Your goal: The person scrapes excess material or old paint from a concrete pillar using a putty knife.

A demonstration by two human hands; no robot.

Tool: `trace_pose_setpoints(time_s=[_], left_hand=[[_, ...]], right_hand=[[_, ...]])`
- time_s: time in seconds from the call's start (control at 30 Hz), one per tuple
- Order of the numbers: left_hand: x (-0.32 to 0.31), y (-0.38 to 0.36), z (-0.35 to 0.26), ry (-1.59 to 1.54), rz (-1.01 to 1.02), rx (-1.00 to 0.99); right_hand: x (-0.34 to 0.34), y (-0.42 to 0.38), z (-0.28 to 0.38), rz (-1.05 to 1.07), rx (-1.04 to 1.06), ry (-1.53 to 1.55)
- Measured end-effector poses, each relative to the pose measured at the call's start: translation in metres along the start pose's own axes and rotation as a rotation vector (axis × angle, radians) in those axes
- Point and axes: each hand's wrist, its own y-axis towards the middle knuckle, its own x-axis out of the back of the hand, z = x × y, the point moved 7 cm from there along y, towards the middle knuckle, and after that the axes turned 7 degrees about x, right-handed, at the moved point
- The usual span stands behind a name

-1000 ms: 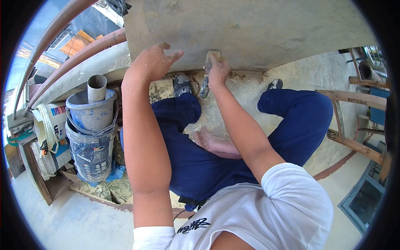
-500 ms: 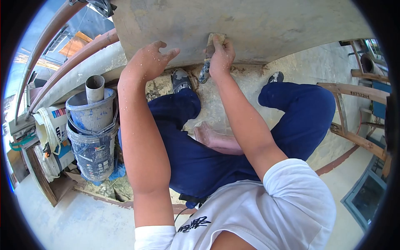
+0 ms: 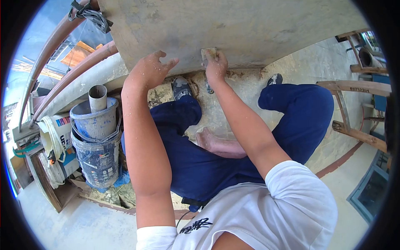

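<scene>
Head view: the right hand (image 3: 216, 66) clamps a putty knife (image 3: 208, 54), blade flat to the wall (image 3: 250, 29) just above its fingers — for scraping pressure, likely. The left hand (image 3: 151, 71) (fingers spread, holding nothing) braces beside it; stacked buckets (image 3: 96, 141) stand well below-left.

Floor (image 3: 75, 225): pale concrete, dusty, with a reddish line running across it. Rougher, plaster-crusted patch (image 3: 233, 104) at the foot of the wall. Standing on floor at left: stacked blue paint buckets (image 3: 98, 156), smeared with plaster, a grey pipe (image 3: 98, 96) upright in the top one; white bucket (image 3: 58, 137) just beside them. Blue rag (image 3: 121, 179) under the stack. Wooden frame (image 3: 354, 112) at right, resting on floor.
</scene>
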Motion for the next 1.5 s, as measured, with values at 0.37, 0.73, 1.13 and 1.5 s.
trace_pose_setpoints(time_s=[0.37, 0.73, 1.13, 1.5], left_hand=[[0.005, -0.001, -0.002, 0.011, 0.011, 0.010], [-0.008, 0.005, 0.012, -0.028, 0.041, -0.049], [-0.002, -0.014, 0.009, -0.143, 0.032, 0.074], [0.003, -0.018, 0.000, -0.077, 0.016, 0.030]], right_hand=[[0.000, -0.006, 0.029, -0.068, -0.139, 0.065], [-0.021, -0.015, 0.074, 0.038, -0.062, 0.234], [-0.016, -0.012, 0.086, -0.032, -0.008, 0.379], [-0.001, -0.007, 0.092, -0.067, -0.095, 0.244]])
